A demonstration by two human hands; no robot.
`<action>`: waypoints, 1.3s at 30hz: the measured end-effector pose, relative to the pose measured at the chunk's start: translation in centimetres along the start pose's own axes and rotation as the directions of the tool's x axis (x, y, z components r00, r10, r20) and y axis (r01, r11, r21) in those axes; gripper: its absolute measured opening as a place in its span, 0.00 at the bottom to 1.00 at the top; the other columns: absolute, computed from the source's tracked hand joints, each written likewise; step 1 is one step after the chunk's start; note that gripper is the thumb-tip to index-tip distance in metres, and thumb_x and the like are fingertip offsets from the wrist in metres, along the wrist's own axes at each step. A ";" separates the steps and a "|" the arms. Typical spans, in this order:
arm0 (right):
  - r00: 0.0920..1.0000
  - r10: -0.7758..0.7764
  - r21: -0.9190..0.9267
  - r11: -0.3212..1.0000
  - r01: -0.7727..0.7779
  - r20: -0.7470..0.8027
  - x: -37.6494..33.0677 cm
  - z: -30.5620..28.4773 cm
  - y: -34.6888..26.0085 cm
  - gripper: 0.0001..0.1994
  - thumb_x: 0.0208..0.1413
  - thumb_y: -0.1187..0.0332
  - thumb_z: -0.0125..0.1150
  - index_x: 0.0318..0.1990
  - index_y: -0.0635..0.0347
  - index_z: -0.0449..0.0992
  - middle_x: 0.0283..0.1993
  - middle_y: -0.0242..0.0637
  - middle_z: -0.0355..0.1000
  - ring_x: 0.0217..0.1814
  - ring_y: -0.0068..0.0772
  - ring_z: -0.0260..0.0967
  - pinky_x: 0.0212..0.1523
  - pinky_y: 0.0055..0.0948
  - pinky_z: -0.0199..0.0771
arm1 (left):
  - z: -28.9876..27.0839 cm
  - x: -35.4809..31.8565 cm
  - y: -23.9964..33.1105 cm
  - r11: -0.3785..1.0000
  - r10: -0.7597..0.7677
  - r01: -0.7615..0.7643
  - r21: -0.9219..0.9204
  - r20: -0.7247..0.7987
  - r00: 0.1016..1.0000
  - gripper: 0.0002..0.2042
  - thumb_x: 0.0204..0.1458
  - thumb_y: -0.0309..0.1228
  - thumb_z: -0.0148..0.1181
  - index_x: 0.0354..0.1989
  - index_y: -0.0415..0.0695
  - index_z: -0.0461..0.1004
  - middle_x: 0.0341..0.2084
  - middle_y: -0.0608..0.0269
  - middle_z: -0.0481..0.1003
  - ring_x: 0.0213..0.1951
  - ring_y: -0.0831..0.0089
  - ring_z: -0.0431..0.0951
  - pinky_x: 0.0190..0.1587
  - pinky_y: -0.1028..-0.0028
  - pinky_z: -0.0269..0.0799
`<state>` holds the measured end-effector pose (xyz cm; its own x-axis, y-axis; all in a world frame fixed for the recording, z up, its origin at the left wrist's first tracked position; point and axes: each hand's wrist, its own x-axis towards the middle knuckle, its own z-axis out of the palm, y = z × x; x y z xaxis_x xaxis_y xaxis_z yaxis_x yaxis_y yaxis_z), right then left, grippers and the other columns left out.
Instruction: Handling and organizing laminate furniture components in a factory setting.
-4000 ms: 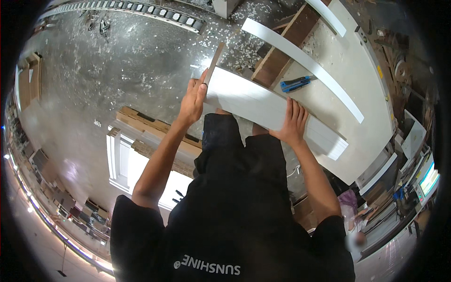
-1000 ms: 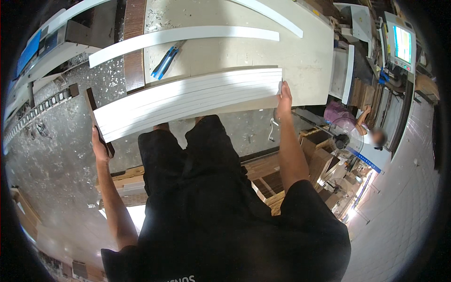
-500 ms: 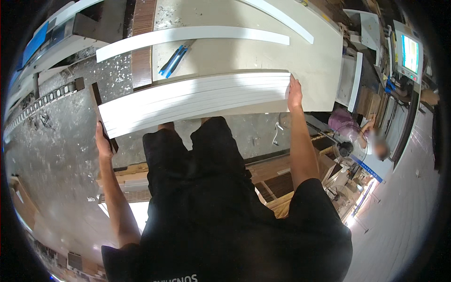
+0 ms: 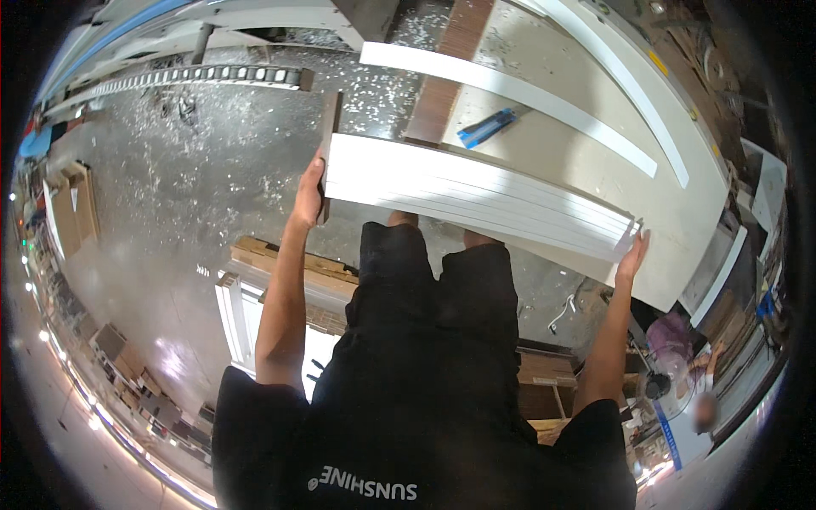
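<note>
A stack of long white strips lies side by side across the space before my legs, its left end higher in view than its right. My left hand holds the left end, fingers around a short dark-brown strip that stands across the ends of the white ones. At the other end my right hand is closed on the strip ends, beside the table's near edge. Whether the table bears part of the stack's weight, I cannot tell. Just beyond the stack lies a blue utility knife.
On the beige worktable lie two loose white strips, a nearer strip and a farther strip. A brown board runs along the table's left end. A cable chain sits far left. Another person works at the right.
The view has turned, so table and knife appear shifted and tilted. The stack, still between both hands, now slopes down toward the right; earlier it rose that way.
</note>
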<state>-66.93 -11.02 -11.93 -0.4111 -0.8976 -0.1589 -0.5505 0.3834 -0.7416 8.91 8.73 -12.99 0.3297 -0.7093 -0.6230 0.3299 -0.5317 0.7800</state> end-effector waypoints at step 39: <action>0.329 -0.552 -0.127 0.372 0.920 0.766 -31.3 37.8 -30.8 0.61 0.31 0.49 0.85 0.72 0.66 0.56 0.69 0.52 0.60 0.72 0.56 0.56 0.74 0.64 0.47 | 0.3 0.0 0.5 0.983 0.182 -0.180 -0.024 0.115 0.977 0.31 0.76 0.43 0.47 0.81 0.38 0.54 0.74 0.49 0.64 0.75 0.59 0.62 0.77 0.62 0.53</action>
<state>-9.60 -2.95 -8.73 0.7252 -0.6737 -0.1423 -0.6751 -0.6551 -0.3392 8.79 8.29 -12.61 0.2804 -0.8424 -0.4601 0.2863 -0.3841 0.8778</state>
